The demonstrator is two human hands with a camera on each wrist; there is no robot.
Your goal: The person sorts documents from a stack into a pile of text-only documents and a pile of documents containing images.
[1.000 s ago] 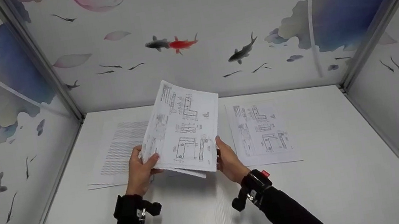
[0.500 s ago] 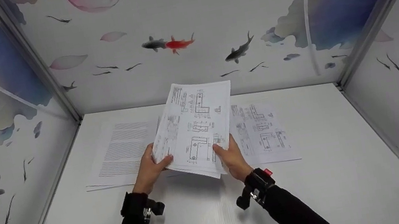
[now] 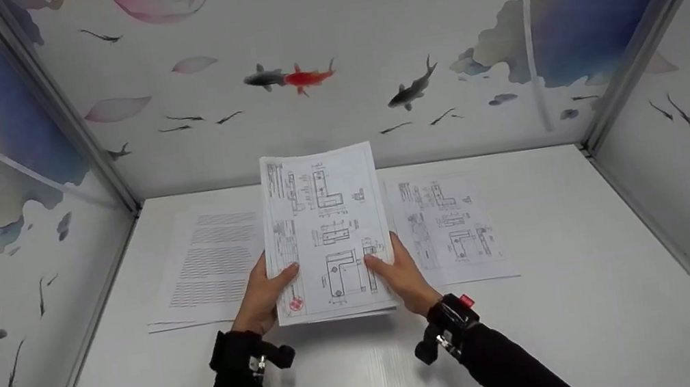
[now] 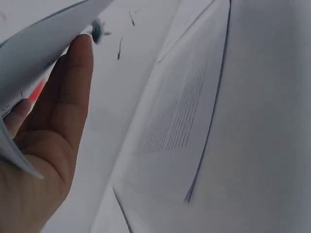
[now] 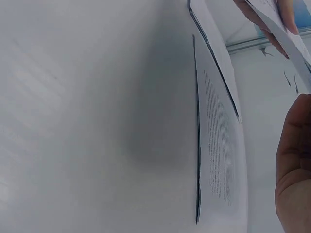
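A stack of paper sheets [image 3: 326, 224] printed with technical drawings is held up above the table, its front face towards the head camera. On its left edge my left hand [image 3: 264, 296] grips the sheets, thumb across the front and fingers behind. My right hand [image 3: 407, 277] holds the opposite edge in the same way. A red round stamp mark [image 3: 295, 304] shows at the lower left corner of the top sheet. At the bottom, the sheets' edges stand slightly uneven. In the left wrist view the left hand's fingers [image 4: 73, 92] lie behind the curved paper [image 4: 43, 39].
On the white table [image 3: 347, 380], a pile of text pages [image 3: 207, 264] lies to the left and a pile of drawing sheets [image 3: 450, 225] to the right, both partly behind the held stack. White panels with painted fish [image 3: 412, 84] enclose the table at the back and sides.
The held stack has turned from tilted to nearly upright, and its sheets lie more evenly together. The right thumb has come onto the front of the sheets. The piles on the table have not moved.
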